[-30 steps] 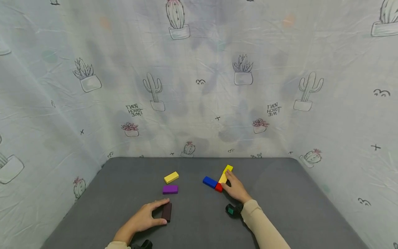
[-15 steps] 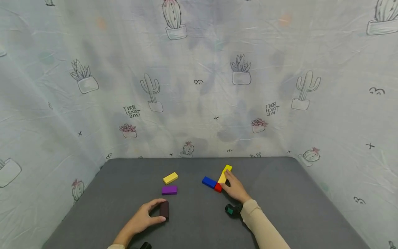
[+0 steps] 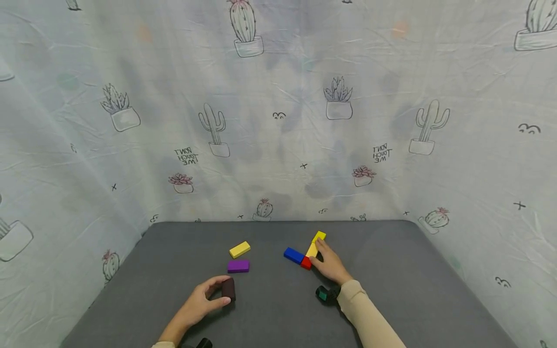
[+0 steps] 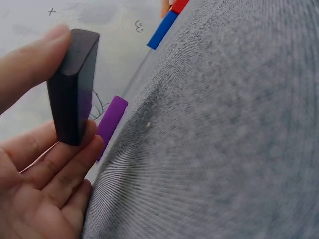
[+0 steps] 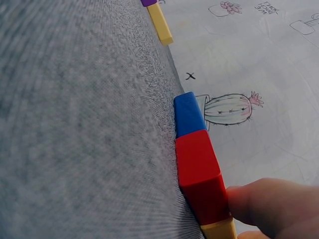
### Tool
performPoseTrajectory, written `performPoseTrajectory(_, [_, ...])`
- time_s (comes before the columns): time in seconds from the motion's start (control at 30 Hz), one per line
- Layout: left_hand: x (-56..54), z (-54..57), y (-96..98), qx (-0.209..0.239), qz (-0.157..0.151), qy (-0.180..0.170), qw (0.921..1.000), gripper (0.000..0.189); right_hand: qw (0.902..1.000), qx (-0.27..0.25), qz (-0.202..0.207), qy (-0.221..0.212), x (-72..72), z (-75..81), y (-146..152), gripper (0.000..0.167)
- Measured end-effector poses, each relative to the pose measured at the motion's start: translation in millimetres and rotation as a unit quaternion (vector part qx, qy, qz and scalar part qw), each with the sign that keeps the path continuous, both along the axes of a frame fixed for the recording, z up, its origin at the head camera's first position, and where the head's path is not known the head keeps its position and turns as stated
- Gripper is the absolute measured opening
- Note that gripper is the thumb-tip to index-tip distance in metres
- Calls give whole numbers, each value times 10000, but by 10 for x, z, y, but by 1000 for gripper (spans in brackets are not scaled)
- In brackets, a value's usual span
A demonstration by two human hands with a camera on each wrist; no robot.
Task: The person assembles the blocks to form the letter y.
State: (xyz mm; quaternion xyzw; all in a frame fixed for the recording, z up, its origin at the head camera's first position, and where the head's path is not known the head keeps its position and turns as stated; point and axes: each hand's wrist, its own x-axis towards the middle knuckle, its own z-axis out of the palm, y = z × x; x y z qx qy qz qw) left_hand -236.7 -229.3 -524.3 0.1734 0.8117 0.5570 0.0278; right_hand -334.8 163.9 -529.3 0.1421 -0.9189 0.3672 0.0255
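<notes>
My left hand (image 3: 197, 305) pinches a dark brown block (image 3: 228, 289) by its two ends, thumb on one and fingertips on the other. In the left wrist view the block (image 4: 75, 89) hangs above the grey cloth, its long face tilted. At the right, my right hand (image 3: 331, 266) rests against a group of blocks. Its thumb (image 5: 259, 201) touches the side of a red block (image 5: 202, 172). A blue block (image 3: 294, 255) adjoins the red one at the left. Two yellow blocks (image 3: 319, 236) run away from it, the nearer one partly covered by my fingers.
A purple block (image 3: 238, 266) lies just beyond my left hand, with a loose pale yellow block (image 3: 240, 249) behind it. All of them are on a grey cloth-covered table (image 3: 270, 319). A cactus-patterned curtain (image 3: 278, 145) hangs around its back and sides.
My left hand has lifted the dark brown block off the table, shifted it slightly left and tilted it. The right hand and its group of blocks stay in place.
</notes>
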Motion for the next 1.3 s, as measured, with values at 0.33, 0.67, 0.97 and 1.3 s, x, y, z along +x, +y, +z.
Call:
performPoseTrajectory(0.33, [0,-9,16,393,414,-244,9981,52,10000,69,-13,-9,16,4,0,65])
performPoseTrajectory(0.67, [-17,17,69,299,819,-143,9961,59,9999,165,-33,-22,6,-20,2,65])
performPoseTrajectory(0.97, [-64,170,157,54,1205,347,9921,66,9999,149,10,6,6,5,-10,65])
performPoseTrajectory(1.3, [-118,256,295,25,1622,653,9846,69,9999,155,-14,-19,-12,-1,-13,66])
